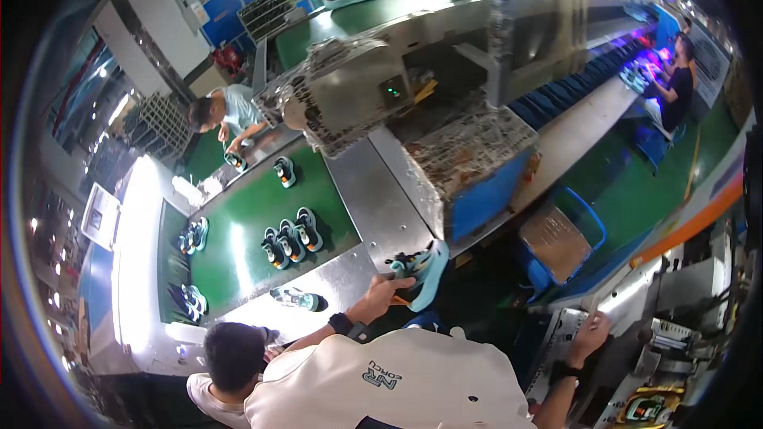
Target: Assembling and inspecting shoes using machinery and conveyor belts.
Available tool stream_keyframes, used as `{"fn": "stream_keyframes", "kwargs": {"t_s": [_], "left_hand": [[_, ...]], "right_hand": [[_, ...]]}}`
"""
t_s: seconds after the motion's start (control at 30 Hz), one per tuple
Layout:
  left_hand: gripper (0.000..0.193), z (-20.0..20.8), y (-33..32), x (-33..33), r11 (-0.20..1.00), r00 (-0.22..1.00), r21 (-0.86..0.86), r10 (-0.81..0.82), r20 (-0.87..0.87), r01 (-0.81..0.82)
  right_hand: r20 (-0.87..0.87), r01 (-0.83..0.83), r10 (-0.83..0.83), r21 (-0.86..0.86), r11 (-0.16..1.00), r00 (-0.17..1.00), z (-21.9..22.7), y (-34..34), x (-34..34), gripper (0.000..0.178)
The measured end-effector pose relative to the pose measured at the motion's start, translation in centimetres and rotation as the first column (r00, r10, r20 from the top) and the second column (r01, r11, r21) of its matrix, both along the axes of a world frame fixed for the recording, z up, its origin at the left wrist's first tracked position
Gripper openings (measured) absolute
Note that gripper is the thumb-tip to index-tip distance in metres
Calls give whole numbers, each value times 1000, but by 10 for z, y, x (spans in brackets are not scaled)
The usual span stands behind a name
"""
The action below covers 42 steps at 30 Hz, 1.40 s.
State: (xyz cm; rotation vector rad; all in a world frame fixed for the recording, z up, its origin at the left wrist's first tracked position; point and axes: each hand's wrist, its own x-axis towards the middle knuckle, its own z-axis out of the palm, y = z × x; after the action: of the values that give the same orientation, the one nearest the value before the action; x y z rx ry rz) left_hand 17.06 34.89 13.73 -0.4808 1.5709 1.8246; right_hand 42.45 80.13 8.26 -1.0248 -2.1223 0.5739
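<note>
In my left hand (385,295) is a sneaker (430,276), its pale blue sole turned toward the right and its dark upper with orange details facing the belt. The fingers are closed round its side, just off the corner of the metal table edge. On the far right, my right hand (589,338) is raised beside a machine (668,310). Its fingers look closed near a thin pale part, and what they hold is too small to make out. Another pale sneaker (295,298) lies on its side on the metal edge left of my left hand.
Several sneakers (307,230) stand on the green conveyor belt (238,270). A co-worker (230,115) handles a shoe across it; another person (230,357) is close at my left. A dusty metal box (473,159) and a blue-framed chair (556,242) are ahead right.
</note>
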Motion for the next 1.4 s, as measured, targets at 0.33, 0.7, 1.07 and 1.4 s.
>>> {"fn": "stream_keyframes", "kwargs": {"t_s": [0.33, 0.7, 1.07, 1.4], "left_hand": [[27, -72, -142, -152, 901, 901, 38, 434, -19, -433], [34, -177, -289, -422, 716, 738, -187, 632, -235, -673], [72, -230, -327, -527, 598, 546, -416, 41, -837, -684], [43, -136, -163, -263, 935, 924, 253, -148, -352, 247]], "right_hand": [[-64, -483, 582, 489, 726, 810, 308, -103, -382, 13], [289, -367, 272, 357, 859, 918, 419, -16, -820, 77], [800, -895, 433, 277, 350, 417, 427, 14, -929, 51], [614, -605, 145, 659, 448, 776, 408, -160, -847, 66]]}}
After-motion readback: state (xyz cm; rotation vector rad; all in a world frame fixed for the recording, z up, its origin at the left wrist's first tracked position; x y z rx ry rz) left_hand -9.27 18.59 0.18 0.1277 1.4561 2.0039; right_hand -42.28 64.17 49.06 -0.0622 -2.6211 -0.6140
